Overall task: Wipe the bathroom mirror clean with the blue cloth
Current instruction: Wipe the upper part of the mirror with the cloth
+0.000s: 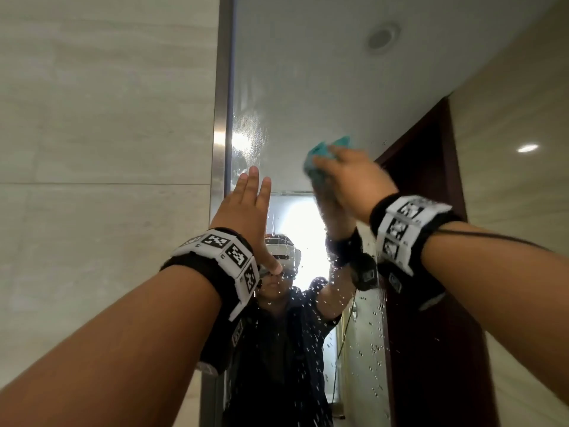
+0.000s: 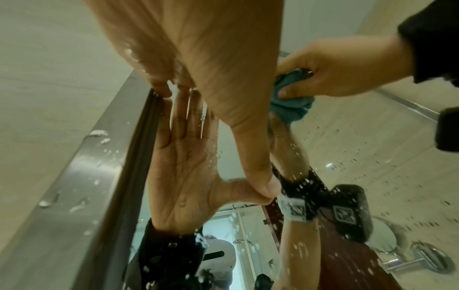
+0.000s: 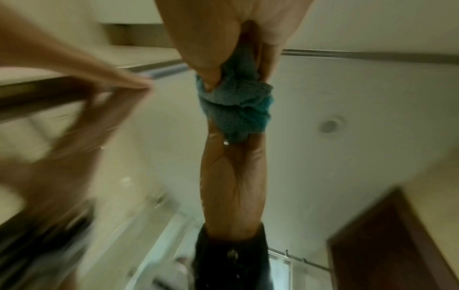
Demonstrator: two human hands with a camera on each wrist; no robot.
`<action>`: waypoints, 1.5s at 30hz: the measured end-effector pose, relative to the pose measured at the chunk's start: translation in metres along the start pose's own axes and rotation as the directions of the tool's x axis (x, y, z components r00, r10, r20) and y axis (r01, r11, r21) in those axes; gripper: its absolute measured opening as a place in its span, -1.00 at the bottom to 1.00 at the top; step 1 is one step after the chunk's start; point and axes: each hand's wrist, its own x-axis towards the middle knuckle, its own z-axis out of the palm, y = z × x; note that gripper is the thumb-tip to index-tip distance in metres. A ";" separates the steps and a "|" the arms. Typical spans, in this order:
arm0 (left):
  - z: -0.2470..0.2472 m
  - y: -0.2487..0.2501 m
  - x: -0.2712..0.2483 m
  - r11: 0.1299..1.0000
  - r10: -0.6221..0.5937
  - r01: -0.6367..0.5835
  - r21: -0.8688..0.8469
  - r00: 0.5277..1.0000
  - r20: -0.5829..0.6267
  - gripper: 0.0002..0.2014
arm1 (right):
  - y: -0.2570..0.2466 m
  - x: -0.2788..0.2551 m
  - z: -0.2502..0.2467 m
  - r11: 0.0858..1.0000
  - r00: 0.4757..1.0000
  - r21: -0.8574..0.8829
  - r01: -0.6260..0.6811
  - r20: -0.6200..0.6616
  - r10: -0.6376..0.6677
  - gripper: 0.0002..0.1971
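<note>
We wear black wristbands [image 1: 215, 266] with white square-patterned marker tiles on both bare forearms; a thin black cable [image 1: 492, 237] trails from the right band [image 1: 409, 229].

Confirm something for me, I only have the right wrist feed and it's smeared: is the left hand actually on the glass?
Observer: Yes. In the left wrist view the left hand is flat, its fingertips and thumb meeting their reflections on the mirror, beside the metal frame.
Operator: Cloth position relative to that hand?
Observer: The right hand bunches the blue cloth on the glass to the right of the left hand and slightly higher.
Operator: Any water left?
Observer: Droplets cover the lower mirror in the head view; a wet streaky patch sits above the left hand.
</note>
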 end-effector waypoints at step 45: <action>-0.001 0.002 -0.006 0.999 0.002 -0.004 -0.046 0.999 -0.041 0.44 | 0.033 -0.022 -0.012 0.979 0.979 -0.006 -0.203 0.015 0.203 -0.55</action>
